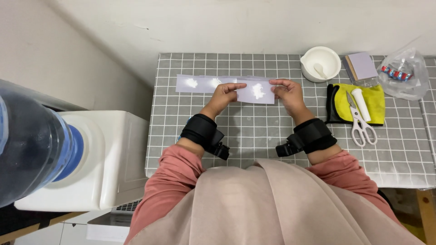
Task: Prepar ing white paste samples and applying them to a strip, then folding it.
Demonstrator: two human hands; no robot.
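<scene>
Pale lilac paper sheet (257,91) pinched at its edges by left hand (223,96) and right hand (288,93), fingers closed, held taut just above the desk (254,131); scissors (361,122) lie right of the right hand.

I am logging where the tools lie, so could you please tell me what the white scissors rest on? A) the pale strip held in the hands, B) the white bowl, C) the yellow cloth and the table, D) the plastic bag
C: the white scissors lie with their blades on the yellow cloth and their handles on the checked table, apart from both hands.
</scene>
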